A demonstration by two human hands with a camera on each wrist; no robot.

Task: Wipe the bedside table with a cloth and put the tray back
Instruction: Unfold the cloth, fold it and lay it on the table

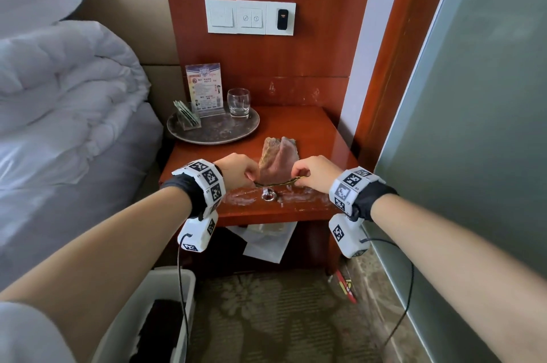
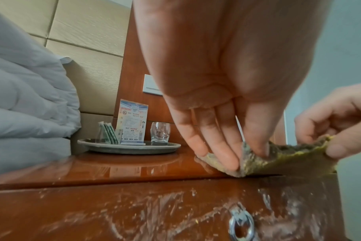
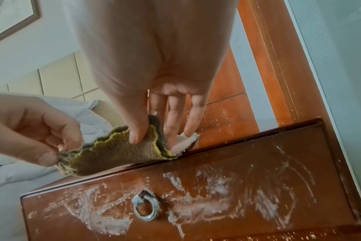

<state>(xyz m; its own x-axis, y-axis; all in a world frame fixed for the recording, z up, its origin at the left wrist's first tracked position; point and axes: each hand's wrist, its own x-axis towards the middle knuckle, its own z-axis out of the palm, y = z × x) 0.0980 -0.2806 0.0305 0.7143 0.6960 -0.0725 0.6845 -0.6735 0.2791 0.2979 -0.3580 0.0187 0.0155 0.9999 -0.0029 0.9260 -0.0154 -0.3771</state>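
A brownish cloth (image 1: pixel 278 160) with a yellow-green underside lies on the red-brown bedside table (image 1: pixel 299 123), its near edge at the table's front. My left hand (image 1: pixel 250 177) pinches that edge's left corner and my right hand (image 1: pixel 297 177) pinches the right corner, lifting the edge slightly. In the left wrist view my left hand (image 2: pixel 245 156) holds the cloth (image 2: pixel 289 159) between thumb and fingers. The right wrist view shows my right hand (image 3: pixel 155 141) pinching the cloth (image 3: pixel 113 154) the same way. The round grey tray (image 1: pixel 216 133) sits at the table's back left.
On the tray stand a glass (image 1: pixel 238 102), a printed card stand (image 1: pixel 204 90) and a packet holder (image 1: pixel 186 115). The drawer front with a ring pull (image 1: pixel 268 194) is smeared white. A bed (image 1: pixel 59 96) lies left, a frosted glass wall (image 1: pixel 473 126) right, a white bin (image 1: pixel 154 318) below.
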